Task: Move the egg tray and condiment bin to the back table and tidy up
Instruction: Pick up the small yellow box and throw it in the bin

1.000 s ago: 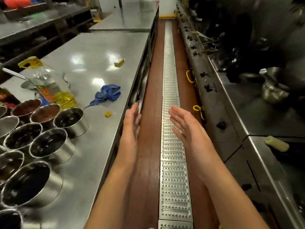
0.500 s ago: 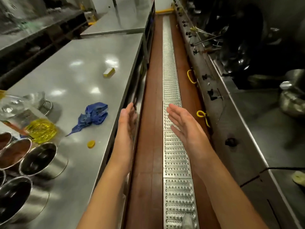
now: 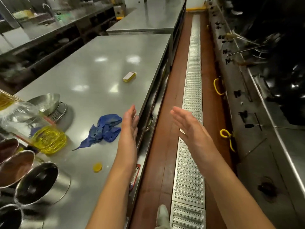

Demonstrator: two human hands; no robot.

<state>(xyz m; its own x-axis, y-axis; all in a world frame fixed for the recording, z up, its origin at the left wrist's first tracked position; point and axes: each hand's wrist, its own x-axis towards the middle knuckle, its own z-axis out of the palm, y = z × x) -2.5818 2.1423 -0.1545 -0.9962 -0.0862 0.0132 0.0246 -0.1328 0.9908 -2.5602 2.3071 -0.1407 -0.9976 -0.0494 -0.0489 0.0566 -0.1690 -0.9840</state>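
Steel counter (image 3: 102, 66), both palms flat and empty.
My left hand (image 3: 129, 123) and right hand (image 3: 186, 124) hover fingers straight; crumpled blue cloth (image 3: 104, 129) lies beside the left.

Steel table (image 3: 102, 66): blue cloth (image 3: 104, 129) near its right edge, yellow cap (image 3: 97, 167) nearer, oil bottle (image 3: 33, 128) left, steel pots (image 3: 36, 183) front-left

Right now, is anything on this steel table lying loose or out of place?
Yes. A crumpled blue cloth lies near the table's right edge, a loose yellow cap sits apart from the oil bottle, and a small yellow box lies alone farther back.
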